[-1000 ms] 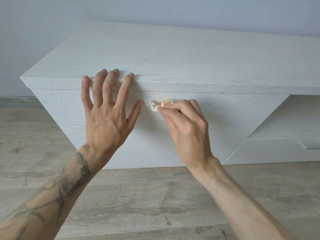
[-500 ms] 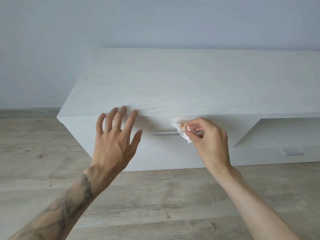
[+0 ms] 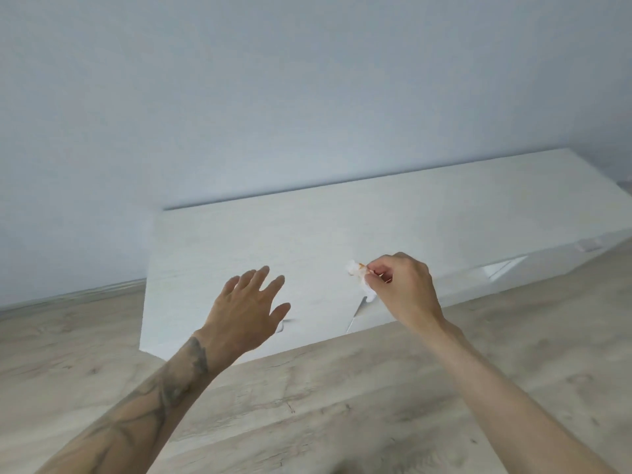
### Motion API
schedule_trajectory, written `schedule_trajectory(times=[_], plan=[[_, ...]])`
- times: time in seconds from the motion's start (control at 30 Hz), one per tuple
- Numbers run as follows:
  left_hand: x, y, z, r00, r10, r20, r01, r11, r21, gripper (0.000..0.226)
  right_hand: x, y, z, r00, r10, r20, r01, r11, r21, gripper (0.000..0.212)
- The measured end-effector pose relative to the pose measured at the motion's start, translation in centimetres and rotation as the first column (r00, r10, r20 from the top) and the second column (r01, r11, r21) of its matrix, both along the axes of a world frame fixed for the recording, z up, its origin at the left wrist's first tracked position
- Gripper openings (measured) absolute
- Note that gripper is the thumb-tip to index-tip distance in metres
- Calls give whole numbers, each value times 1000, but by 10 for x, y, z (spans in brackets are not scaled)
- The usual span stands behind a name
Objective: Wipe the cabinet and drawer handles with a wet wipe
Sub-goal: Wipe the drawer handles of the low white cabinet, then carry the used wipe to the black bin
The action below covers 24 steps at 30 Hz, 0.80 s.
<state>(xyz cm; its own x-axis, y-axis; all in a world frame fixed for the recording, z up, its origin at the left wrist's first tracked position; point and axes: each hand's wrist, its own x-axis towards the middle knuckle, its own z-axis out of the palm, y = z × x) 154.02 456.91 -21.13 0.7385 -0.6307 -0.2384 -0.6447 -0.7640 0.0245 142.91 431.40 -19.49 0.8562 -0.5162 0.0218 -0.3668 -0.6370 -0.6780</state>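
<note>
Now the right hand [image 3: 403, 289] pinches the wet wipe [image 3: 359, 275] while the left hand [image 3: 246, 313] hovers, fingers spread.

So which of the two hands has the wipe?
The right hand, pinching the crumpled white wet wipe in its fingertips; the tattooed-arm left hand is open and empty.

drawer handle [image 3: 286, 322] behind left hand [image 3: 244, 314]

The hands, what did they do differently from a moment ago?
The left hand has lifted off the top edge of the long white wooden cabinet and now hovers open in front of it. The right hand has pulled the crumpled white wet wipe away from the drawer handle. The view has swung upward and back. The wipe is still pinched in the right hand.
</note>
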Motion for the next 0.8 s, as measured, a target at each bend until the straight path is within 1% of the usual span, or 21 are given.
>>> schedule_trajectory(times=[0.17, 0.27, 0.33, 0.4, 0.57, 0.67, 0.8], plan=[[-19, -69, 147, 989, -146, -33, 146, 989, -12, 67, -46, -62, 152, 990, -129, -50, 126, 991, -50, 10], [-35, -115, 216, 973, -227, -28, 226, 973, -39, 68, -83, -100, 224, 979, -198, -48, 194, 977, -89, 11], [-49, -148, 256, 959, -282, -28, 280, 958, -57, 69, -111, -124, 263, 968, -249, -35, 243, 962, -122, 9], [-64, -184, 289, 943, -331, -18, 329, 941, -81, 70, -137, -151, 294, 956, -291, -23, 284, 947, -152, 8], [-106, -291, 348, 906, -424, 14, 422, 899, -120, 70, -201, -235, 351, 933, -356, 53, 360, 921, -147, 11], [-132, -367, 372, 894, -447, 27, 447, 884, -137, 71, -235, -301, 375, 921, -379, 87, 388, 912, -135, 13], [-170, -473, 400, 891, -451, 43, 452, 877, -163, 73, -278, -394, 405, 919, -370, 139, 390, 906, -166, 12]])
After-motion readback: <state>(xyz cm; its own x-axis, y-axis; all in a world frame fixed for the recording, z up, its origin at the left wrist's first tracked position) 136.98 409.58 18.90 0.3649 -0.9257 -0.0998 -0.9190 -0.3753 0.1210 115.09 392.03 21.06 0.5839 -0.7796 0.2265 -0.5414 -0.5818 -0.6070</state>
